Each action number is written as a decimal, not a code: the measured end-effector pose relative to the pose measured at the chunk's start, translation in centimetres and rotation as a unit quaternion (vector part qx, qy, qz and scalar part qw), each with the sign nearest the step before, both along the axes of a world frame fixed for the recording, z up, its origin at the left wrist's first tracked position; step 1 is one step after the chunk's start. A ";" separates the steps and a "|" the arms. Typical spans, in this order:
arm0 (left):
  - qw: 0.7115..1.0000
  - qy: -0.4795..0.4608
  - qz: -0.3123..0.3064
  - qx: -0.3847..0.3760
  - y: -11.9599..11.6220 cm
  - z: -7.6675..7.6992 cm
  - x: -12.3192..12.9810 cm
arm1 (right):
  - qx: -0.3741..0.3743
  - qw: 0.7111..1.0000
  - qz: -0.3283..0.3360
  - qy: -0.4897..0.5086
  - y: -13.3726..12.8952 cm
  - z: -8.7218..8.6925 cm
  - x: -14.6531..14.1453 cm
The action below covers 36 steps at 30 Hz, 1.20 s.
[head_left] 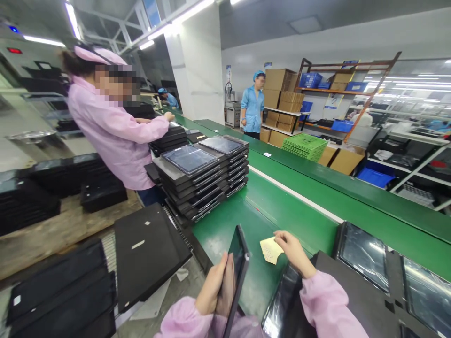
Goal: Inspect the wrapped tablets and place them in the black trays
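Head camera view looks down a green conveyor belt (268, 211) at a factory line. The person's left hand (213, 288), in a pink sleeve, wraps around a dark tablet (239, 267) and stands it nearly upright at the near edge of the belt, a hold that seems to turn its face toward the wearer. That grip is closed, with the fingers pressed against the tablet's back. The right hand (294, 253) reaches across to a small yellow sticky note (271, 249) lying on the belt; its fingertips (279, 238) meet the note's upper corner, but whether they pinch it or only press it down cannot be told. Just right of that hand, a black tray (355, 277) holds glossy panels in separate recesses, apparently keeping their faces apart. Beyond, a tall stack of tablets (200, 178) sits on the belt with its layers offset, leaving each edge exposed. Near left, stacked black trays (148, 253) lie beside the belt. A co-worker in pink (116, 126) leans over the far stacks, while another in blue (252, 110) stands farther off before cardboard cartons (280, 89).
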<state>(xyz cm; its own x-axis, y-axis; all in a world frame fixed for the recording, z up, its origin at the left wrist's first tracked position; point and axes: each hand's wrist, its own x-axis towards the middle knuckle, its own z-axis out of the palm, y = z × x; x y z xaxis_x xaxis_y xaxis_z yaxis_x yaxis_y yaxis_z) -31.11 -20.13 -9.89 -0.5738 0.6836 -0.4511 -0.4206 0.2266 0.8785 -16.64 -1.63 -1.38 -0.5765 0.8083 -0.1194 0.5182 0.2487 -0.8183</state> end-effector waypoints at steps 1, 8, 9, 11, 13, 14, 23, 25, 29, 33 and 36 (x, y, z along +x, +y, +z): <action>1.000 -0.013 0.000 0.010 -0.2 0.0 0.0 | 0.009 0.999 0.031 0.026 -1.2 1.5 0.3; 1.000 -0.006 -0.016 0.015 -0.7 0.3 0.4 | 0.222 0.933 0.238 0.151 -9.2 9.5 3.7; 1.000 -0.004 -0.019 0.009 -0.8 0.3 0.4 | 0.248 0.928 0.240 0.138 -9.9 9.7 4.0; 1.000 0.000 -0.025 0.004 -0.9 0.4 0.5 | 0.288 0.921 0.235 0.117 -11.0 9.3 4.4; 1.000 0.005 -0.029 0.009 -1.0 0.4 0.6 | 0.316 0.915 0.227 0.107 -11.7 8.6 4.3; 0.999 0.009 -0.028 0.012 -1.1 0.4 0.6 | 0.327 0.912 0.223 0.106 -12.0 8.2 4.2; 1.000 0.014 -0.020 0.011 -1.5 0.6 0.9 | 0.400 0.890 0.197 0.099 -13.3 6.6 3.9; 1.000 0.022 -0.018 0.006 -1.6 0.6 0.9 | 0.414 0.885 0.193 0.093 -13.4 6.5 3.9; 1.000 0.008 -0.023 0.009 -1.6 0.5 1.0 | 0.425 0.882 0.189 0.077 -13.8 6.3 3.8; 1.000 0.004 -0.025 0.017 -1.6 0.6 1.1 | 0.434 0.879 0.187 0.064 -14.2 6.2 3.6; 1.000 0.002 -0.026 0.016 -1.5 0.7 1.1 | 0.440 0.877 0.182 0.061 -14.3 6.1 3.6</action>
